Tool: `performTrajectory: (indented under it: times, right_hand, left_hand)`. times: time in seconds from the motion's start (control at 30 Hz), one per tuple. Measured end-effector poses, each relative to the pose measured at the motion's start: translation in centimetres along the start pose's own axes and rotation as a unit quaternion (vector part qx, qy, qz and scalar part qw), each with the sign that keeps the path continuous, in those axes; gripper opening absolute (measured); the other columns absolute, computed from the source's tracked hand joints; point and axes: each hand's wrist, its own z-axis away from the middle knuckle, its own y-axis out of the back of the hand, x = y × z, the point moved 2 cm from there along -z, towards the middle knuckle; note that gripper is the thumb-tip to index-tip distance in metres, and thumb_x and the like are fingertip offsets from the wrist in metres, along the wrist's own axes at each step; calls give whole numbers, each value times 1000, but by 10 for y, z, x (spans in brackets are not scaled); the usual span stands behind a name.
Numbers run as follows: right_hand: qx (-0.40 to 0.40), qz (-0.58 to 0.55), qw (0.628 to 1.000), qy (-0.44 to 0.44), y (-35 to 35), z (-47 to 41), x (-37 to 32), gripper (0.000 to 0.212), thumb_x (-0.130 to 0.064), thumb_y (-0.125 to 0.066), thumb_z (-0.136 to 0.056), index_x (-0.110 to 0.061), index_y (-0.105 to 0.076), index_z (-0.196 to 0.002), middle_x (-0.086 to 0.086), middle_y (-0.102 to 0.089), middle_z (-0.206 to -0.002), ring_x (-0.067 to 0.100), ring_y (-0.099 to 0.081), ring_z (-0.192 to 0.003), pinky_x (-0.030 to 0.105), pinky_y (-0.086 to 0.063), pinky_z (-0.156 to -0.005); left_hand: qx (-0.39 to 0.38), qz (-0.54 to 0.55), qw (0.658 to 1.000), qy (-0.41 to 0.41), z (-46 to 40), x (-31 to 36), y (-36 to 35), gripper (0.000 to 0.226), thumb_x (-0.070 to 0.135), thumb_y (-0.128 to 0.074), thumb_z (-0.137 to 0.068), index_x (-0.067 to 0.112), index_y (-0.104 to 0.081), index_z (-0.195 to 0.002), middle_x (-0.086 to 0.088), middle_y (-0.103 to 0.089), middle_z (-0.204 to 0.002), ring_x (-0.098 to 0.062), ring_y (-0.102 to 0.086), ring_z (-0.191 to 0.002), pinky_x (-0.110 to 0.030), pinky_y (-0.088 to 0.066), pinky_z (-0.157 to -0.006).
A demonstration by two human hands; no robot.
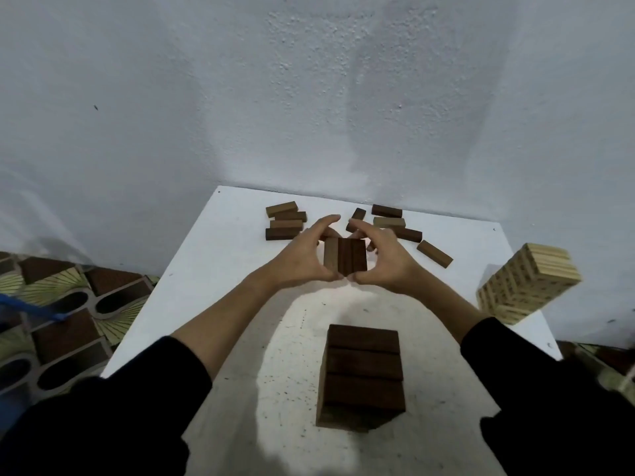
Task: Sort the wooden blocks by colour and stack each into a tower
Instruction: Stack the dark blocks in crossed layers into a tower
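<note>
Both hands hold a row of three brown blocks [345,258] side by side above the middle of the white table [220,269]. My left hand [302,255] curls around the row's left side and my right hand [385,259] curls around its right side. A dark brown tower [362,374] stands near the front of the table, below the hands. At the right edge stands a taller tower of pale blocks [527,283]. Loose brown and tan blocks lie at the back: a group on the left [284,220] and a group on the right [395,223].
A white wall rises directly behind the table. On the left lies a patterned floor [65,314] with a blue object [34,309] on it. A single brown block [434,254] lies between the right loose group and the pale tower.
</note>
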Motion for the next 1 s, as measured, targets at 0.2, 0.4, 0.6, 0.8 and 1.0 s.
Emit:
performTrajectory:
  times: [0.2,0.4,0.6,0.8,1.0]
  right_hand:
    - [7,-18,1000,14,42,29,-57,89,-15,-81,-69,-25,-33,-143,-14,-51,-119,8,-47,-116,14,-38,-91]
    - [3,-51,998,37,65,76,-110,89,-9,-82,-68,-25,-34,-141,-11,-56,-110,7,-58,-107,17,-42,-99]
    - [-8,-16,999,38,55,125,-124,88,-13,-82,-68,-29,-33,-140,-15,-53,-112,5,-52,-112,13,-39,-96]
    - [-11,16,999,25,37,152,-123,90,-17,-81,-69,-27,-30,-143,-23,-48,-111,1,-46,-115,20,-35,-98]
    - [-17,22,999,20,27,159,-117,90,-17,-80,-70,-23,-29,-144,-19,-51,-112,-1,-46,-111,12,-32,-93]
  left_hand:
    - [4,31,999,-37,24,58,29,94,6,-82,-68,22,-29,-144,9,-56,-114,-4,-56,-109,-18,-44,-97]
    - [2,5,997,-75,65,109,44,92,17,-83,-69,30,-30,-143,14,-58,-112,0,-57,-104,-18,-44,-93]
    - [-15,-47,995,-90,111,125,27,100,40,-81,-59,34,-28,-143,9,-56,-115,-4,-55,-110,-24,-43,-100]
    - [-29,-74,994,-81,136,121,11,98,26,-84,-69,29,-24,-146,4,-54,-120,-8,-50,-114,-25,-40,-103]
    - [-38,-79,993,-77,146,119,4,98,23,-83,-70,27,-23,-147,11,-53,-113,6,-47,-109,-8,-35,-94]
